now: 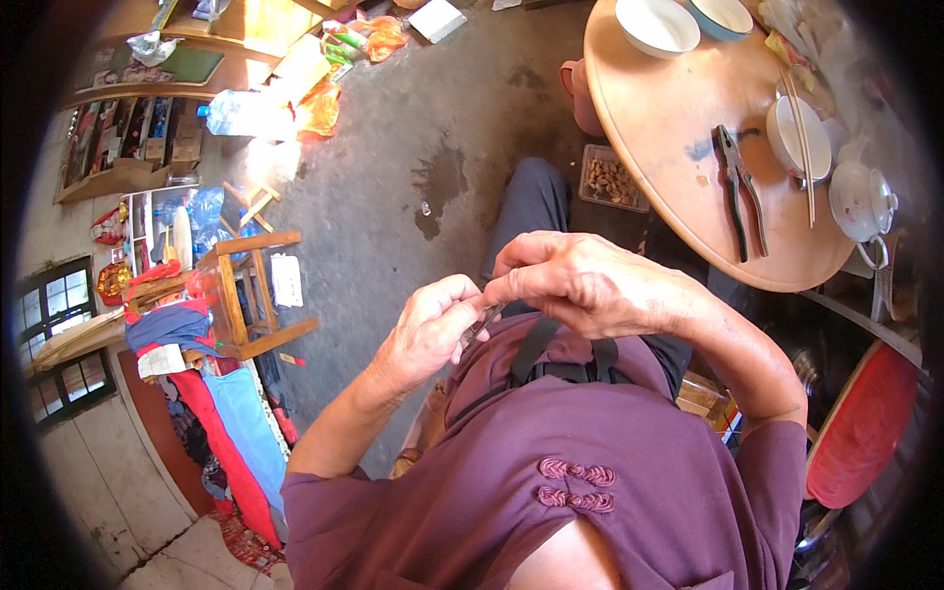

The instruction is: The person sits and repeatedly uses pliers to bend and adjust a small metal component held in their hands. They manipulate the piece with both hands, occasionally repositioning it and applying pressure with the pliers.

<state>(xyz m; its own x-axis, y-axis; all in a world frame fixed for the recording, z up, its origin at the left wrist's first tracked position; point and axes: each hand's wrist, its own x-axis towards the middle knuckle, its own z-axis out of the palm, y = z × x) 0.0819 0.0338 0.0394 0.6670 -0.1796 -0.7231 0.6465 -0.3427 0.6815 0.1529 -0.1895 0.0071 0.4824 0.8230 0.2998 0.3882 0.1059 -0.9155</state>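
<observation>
Both of my hands meet in front of my lap. My left hand (pixel 433 323) is closed, with a small slim dark metallic piece (pixel 477 326) pinched between thumb and fingers; its exact kind is too hidden to tell. My right hand (pixel 575 283) comes in from the right with its fingertips pressed together against the left fingertips. Whatever the right fingers grip is covered by the fingers themselves. On the round wooden table (pixel 649 118) to the right lie pliers (pixel 736 187) with dark handles, apart from both hands.
The table also bears white bowls (pixel 657 25), chopsticks (pixel 801 147) and a white teapot (pixel 863 202). Under its edge sits a clear box of nuts (pixel 612 179). To the left stand a wooden stool (pixel 258 295) and piled clothes (pixel 231 423). A red round lid (pixel 863 423) leans at right.
</observation>
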